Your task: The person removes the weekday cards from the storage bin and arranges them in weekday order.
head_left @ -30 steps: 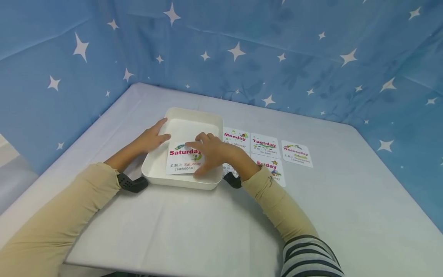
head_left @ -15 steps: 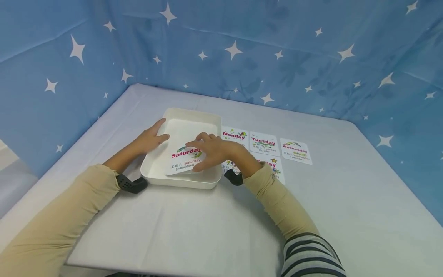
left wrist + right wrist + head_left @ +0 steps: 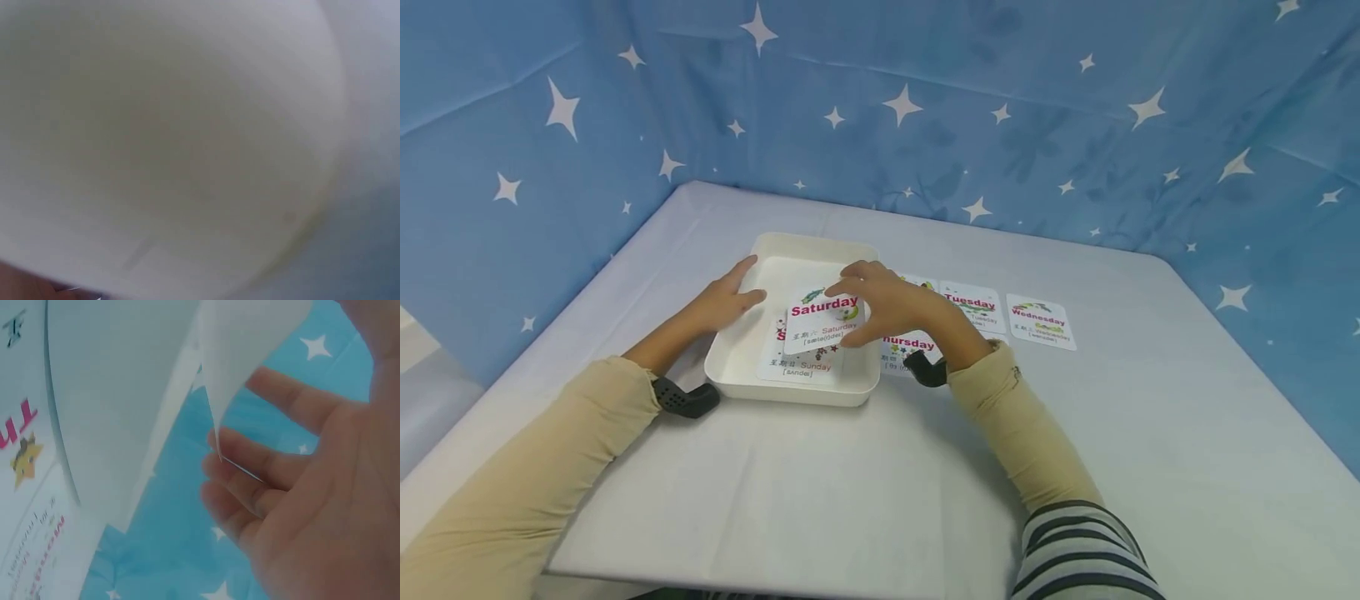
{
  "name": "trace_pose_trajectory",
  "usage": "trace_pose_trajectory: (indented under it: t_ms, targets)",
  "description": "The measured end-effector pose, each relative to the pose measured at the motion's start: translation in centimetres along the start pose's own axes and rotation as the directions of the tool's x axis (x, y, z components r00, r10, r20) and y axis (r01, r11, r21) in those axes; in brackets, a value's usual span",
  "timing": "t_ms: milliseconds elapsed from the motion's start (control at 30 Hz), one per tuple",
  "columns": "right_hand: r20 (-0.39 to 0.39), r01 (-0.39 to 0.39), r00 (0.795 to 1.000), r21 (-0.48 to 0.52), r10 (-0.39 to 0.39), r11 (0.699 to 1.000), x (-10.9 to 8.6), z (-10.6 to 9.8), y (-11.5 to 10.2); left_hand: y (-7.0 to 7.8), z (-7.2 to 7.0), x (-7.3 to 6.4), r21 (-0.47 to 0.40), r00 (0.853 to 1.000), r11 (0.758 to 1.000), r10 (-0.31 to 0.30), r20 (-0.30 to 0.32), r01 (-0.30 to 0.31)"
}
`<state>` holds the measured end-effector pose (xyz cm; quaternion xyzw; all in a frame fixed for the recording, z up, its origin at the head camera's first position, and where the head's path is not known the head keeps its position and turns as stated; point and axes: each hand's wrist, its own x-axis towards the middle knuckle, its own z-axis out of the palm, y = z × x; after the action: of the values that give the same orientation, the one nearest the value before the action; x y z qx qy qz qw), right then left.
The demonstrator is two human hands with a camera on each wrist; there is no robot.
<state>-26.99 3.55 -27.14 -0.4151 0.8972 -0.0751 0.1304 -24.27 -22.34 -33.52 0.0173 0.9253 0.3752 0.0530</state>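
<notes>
My right hand (image 3: 891, 304) pinches a white "Saturday" card (image 3: 816, 323) between thumb and fingers, raised and tilted over a shallow white tray (image 3: 786, 392). In the right wrist view the card (image 3: 250, 331) shows its plain back, its corner among the fingers. Beneath it, a "Sunday" card (image 3: 797, 372) lies in the tray, partly covered. My left hand (image 3: 722, 302) holds the tray's left side, thumb over the rim and fingers along the wall. The tray's pale wall (image 3: 175, 156) fills most of the left wrist view, blurred.
Right of the tray lie more weekday cards: Thursday (image 3: 910, 344), Tuesday (image 3: 972, 302) and Wednesday (image 3: 1041, 323). My right hand and forearm cover most of the Monday and Friday cards. A blue star-patterned curtain (image 3: 865, 167) stands behind the white table (image 3: 820, 483).
The right hand has lifted the Saturday card and moved it slightly right and away from me, uncovering part of the Sunday card beneath. The left hand stays on the tray.
</notes>
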Motion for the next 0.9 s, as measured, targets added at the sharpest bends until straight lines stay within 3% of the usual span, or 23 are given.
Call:
trace_pose_trajectory:
  t_ms: [267,533,700,900]
  targets:
    - [-0.026,-0.08,0.996,0.019,0.081,0.997,-3.8,-0.6,3.6,0.6,0.4,0.2,-0.004,1.0,1.0,0.011,0.025,-0.011]
    - [-0.036,-0.205,0.978,0.068,0.207,0.976,-9.6,0.2,9.6,0.0,-0.3,-0.4,0.024,0.999,0.999,0.027,0.038,-0.028]
    - [-0.064,-0.196,0.977,0.117,0.205,0.974,-13.5,1.0,13.3,-0.2,-0.4,-0.4,0.039,0.998,0.999,0.031,0.047,-0.033]
    - [-0.085,-0.197,0.974,0.145,0.211,0.97,-17.8,1.4,15.9,-0.2,-0.2,-0.1,0.039,0.998,0.999,0.032,0.055,-0.035]
